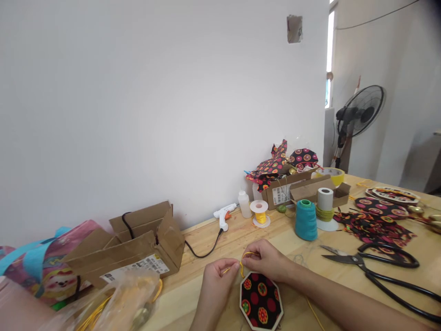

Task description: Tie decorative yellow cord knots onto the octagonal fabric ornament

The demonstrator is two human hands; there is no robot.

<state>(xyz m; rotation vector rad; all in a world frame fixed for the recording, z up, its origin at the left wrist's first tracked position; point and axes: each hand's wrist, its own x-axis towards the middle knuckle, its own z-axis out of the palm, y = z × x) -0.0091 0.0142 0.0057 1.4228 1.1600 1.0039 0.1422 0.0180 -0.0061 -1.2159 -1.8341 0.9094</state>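
Note:
Thumb and fingers of my left hand [220, 282] pinch a thin yellow cord [241, 270] near the top edge of an octagonal panel. My right hand [267, 259] grips the same cord just to the right, with a loop of it showing over the index finger. The octagonal panel [261, 299] has a pale wooden rim and black cloth printed with red, orange and green flower rounds. It lies on the table below my hands, and the cord meets its top. A loose cord end trails out under my right forearm.
Black-handled scissors [361, 262] lie open at right, near patterned fabric scraps [382, 230]. A teal thread cone [306, 220], a yellow cord spool [261, 218] and a white glue gun [223, 216] stand or lie behind. An open cardboard box [138, 248] and a plastic bag [127, 299] are at left.

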